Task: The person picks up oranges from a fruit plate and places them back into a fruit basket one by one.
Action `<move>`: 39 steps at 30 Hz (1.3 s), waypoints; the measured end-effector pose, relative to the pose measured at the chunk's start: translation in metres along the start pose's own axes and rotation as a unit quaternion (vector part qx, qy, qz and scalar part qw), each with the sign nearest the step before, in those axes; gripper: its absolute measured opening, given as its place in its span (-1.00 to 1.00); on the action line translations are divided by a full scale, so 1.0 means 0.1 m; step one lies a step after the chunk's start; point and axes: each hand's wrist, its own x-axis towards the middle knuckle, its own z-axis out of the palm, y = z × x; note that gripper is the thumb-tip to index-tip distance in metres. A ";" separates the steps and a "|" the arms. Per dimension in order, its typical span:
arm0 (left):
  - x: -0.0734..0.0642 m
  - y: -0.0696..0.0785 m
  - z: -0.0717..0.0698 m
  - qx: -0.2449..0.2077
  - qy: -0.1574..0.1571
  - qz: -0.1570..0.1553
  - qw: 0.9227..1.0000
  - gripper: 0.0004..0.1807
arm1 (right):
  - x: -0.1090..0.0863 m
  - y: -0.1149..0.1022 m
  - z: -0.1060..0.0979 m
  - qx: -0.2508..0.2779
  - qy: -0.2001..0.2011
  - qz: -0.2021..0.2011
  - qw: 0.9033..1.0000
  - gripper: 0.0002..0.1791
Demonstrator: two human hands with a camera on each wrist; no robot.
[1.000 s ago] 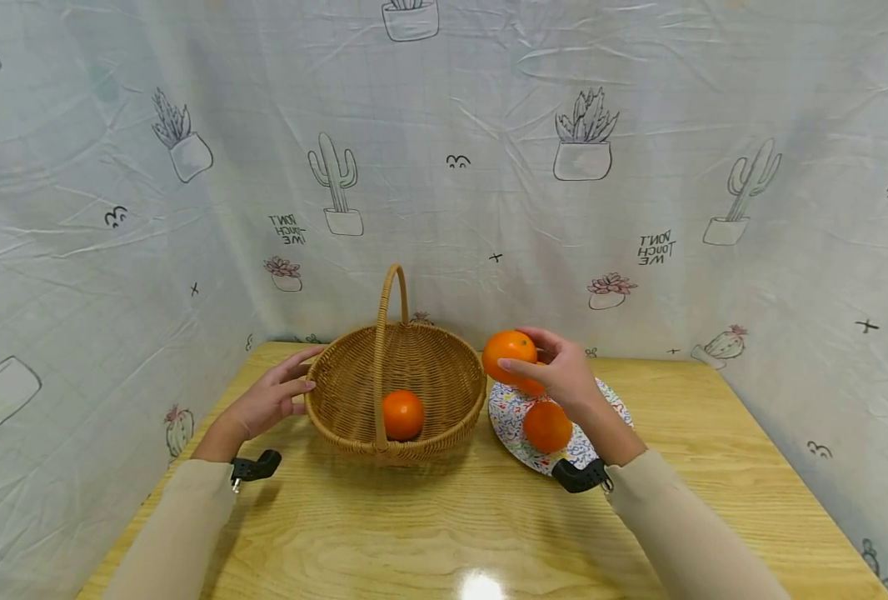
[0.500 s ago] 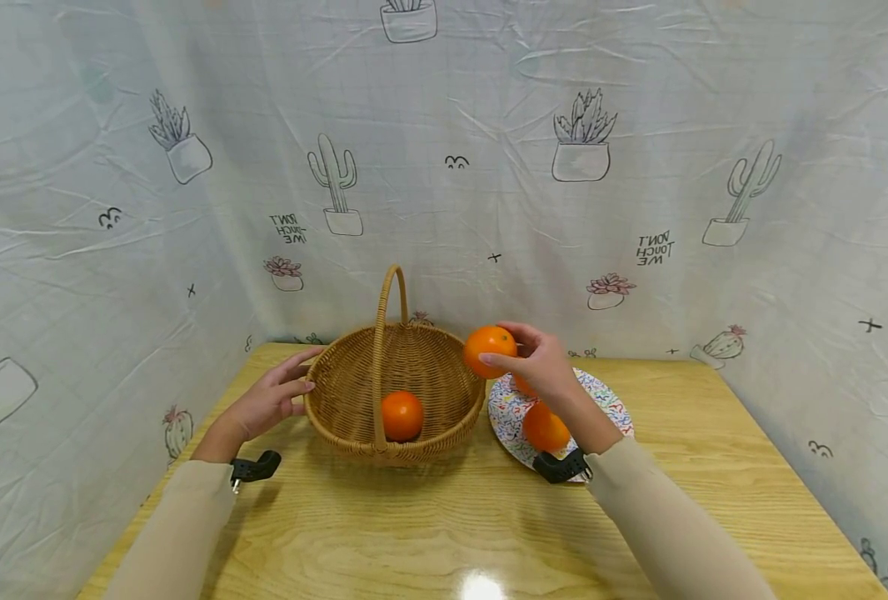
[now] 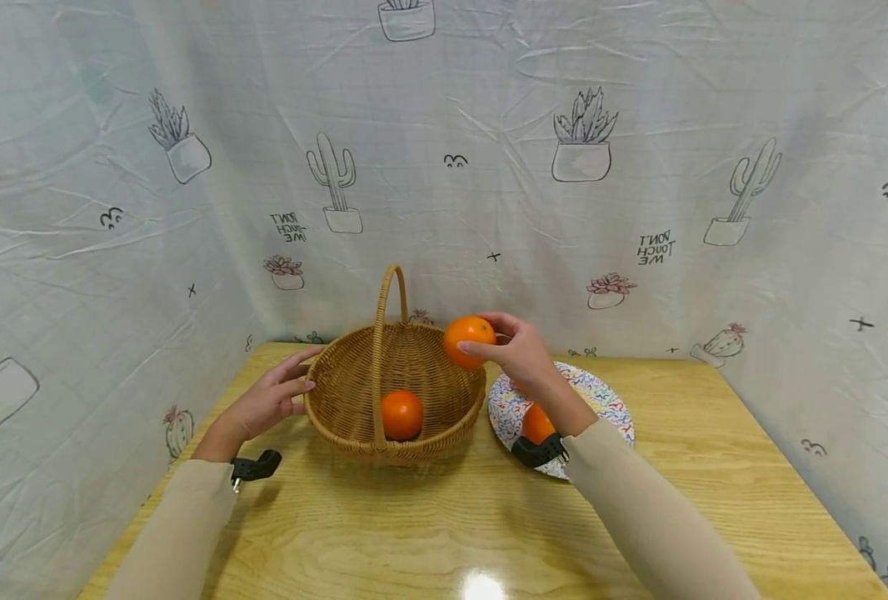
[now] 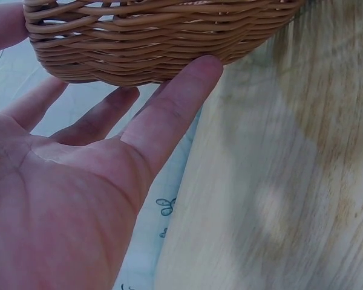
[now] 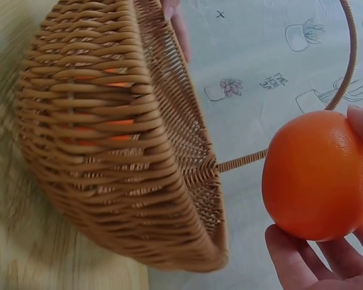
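My right hand [image 3: 522, 354] pinches an orange [image 3: 468, 343] between thumb and fingers, above the right rim of a wicker basket [image 3: 440, 379]. In the right wrist view the held orange [image 5: 314, 175] shows beside the basket's rim, overlapping its handle [image 5: 242, 161]. Another orange [image 3: 402, 415] lies inside the basket, glimpsed through the weave in the right wrist view. My left hand [image 3: 267, 400] touches the basket's left side with extended fingers; the left wrist view has the fingertips [image 4: 209, 65] against the weave. Its other fingers are partly hidden behind the basket.
Right of the basket, a colourfully speckled plate [image 3: 601, 400] bears an orange [image 3: 537, 423], with another mostly hidden behind my right forearm. The wooden table [image 3: 384, 533] ends at a cactus-print cloth [image 3: 489, 208] at the back and sides.
My right hand has carried the orange leftward and slightly up, from over the plate to above the basket's right rim. The left hand and basket have stayed put.
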 end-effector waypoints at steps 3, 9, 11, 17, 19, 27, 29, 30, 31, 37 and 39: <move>0.01 0.01 0.00 0.003 0.002 -0.003 1.000 -0.23 | 0.05 -0.02 0.05 -0.004 0.001 0.000 1.000 -0.36; 0.02 0.02 -0.01 0.001 0.002 -0.005 1.000 -0.22 | 0.12 -0.05 0.14 -0.030 0.005 0.000 1.000 -0.37; 0.02 0.02 0.00 0.001 0.001 -0.005 1.000 -0.22 | 0.14 -0.05 0.17 -0.036 0.004 -0.002 0.999 -0.37; 0.03 0.02 0.01 0.003 0.000 -0.004 1.000 -0.23 | 0.20 -0.07 0.28 -0.047 0.001 -0.011 0.999 -0.38; 0.03 0.01 0.00 0.004 0.000 -0.004 1.000 -0.24 | 0.22 -0.08 0.32 -0.049 -0.002 -0.012 0.999 -0.37; 0.02 -0.01 -0.02 0.004 -0.003 -0.002 1.000 -0.24 | 0.34 -0.07 0.51 -0.058 -0.013 -0.004 0.998 -0.35; 0.02 -0.01 -0.02 0.002 -0.003 -0.001 1.000 -0.24 | 0.36 -0.07 0.56 -0.069 -0.011 -0.006 0.998 -0.35; 0.02 -0.01 -0.02 0.001 -0.003 0.000 1.000 -0.24 | 0.37 -0.08 0.58 -0.074 -0.010 -0.008 0.997 -0.35; 0.02 -0.01 -0.01 0.000 -0.003 0.000 1.000 -0.24 | 0.38 -0.08 0.60 -0.077 -0.010 -0.009 0.997 -0.35; 0.01 -0.01 0.00 -0.002 -0.004 0.003 1.000 -0.23 | 0.41 -0.09 0.67 -0.070 -0.010 -0.007 0.997 -0.37; 0.01 -0.01 0.00 -0.003 -0.003 0.003 1.000 -0.23 | 0.43 -0.08 0.69 -0.070 -0.006 -0.004 0.998 -0.35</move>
